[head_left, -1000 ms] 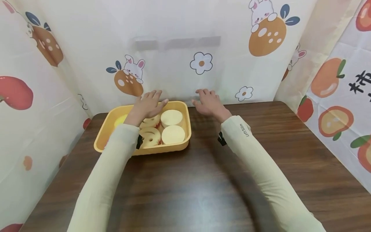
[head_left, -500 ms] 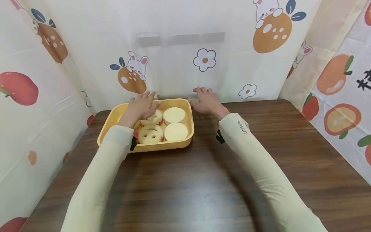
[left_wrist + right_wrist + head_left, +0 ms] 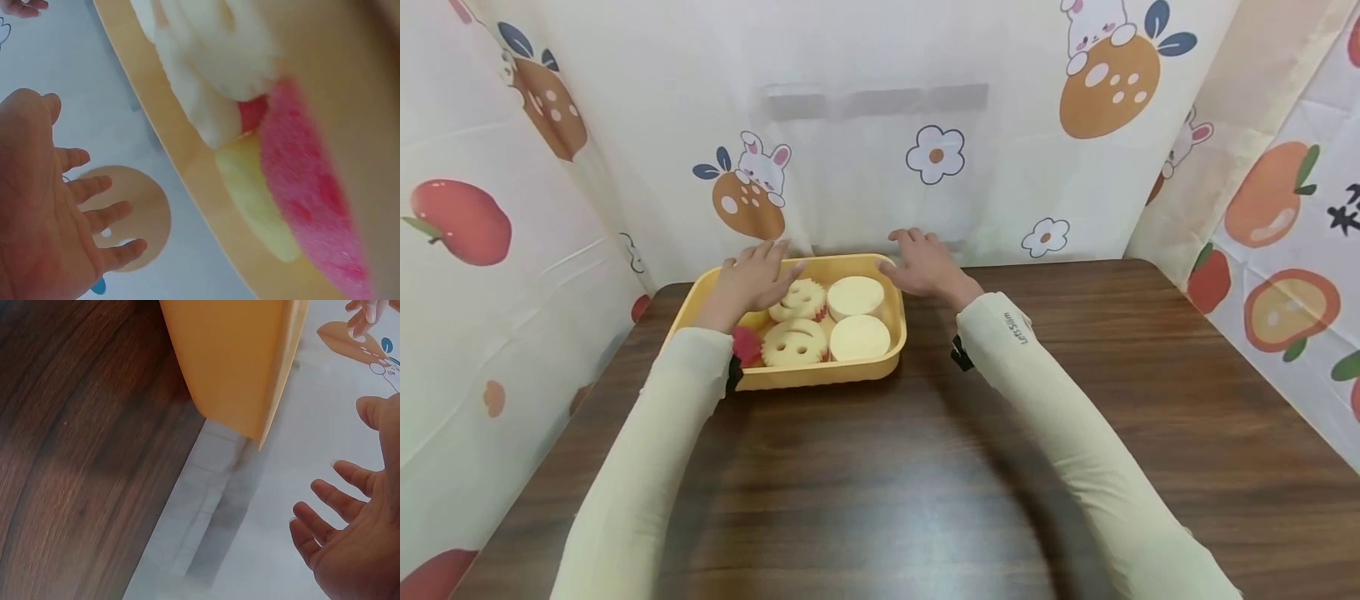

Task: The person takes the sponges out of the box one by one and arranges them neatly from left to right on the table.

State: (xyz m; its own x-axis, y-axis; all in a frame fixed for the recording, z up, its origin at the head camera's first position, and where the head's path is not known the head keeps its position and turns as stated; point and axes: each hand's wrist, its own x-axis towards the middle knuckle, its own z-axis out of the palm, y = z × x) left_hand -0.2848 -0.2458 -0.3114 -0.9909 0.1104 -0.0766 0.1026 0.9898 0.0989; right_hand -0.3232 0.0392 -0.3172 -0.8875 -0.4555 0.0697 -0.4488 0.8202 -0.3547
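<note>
Near the table's (image 3: 865,483) back left corner, along the back edge, we have the yellow tray (image 3: 820,379). Above its left part hangs our left hand (image 3: 747,279), fingers spread wide, holding nothing. Inside, rightward, we see a yellow piece (image 3: 256,194), a pink piece (image 3: 747,343), two smiling-face pieces (image 3: 795,345) and two plain rounds (image 3: 859,337). Our right hand (image 3: 925,265), fingers loosely apart and holding nothing, hovers by the tray's back right corner.

Both arms (image 3: 640,454) outstretched, left hand (image 3: 745,282) and right hand (image 3: 927,268) aloft, fingers (image 3: 109,216) loosely apart.
</note>
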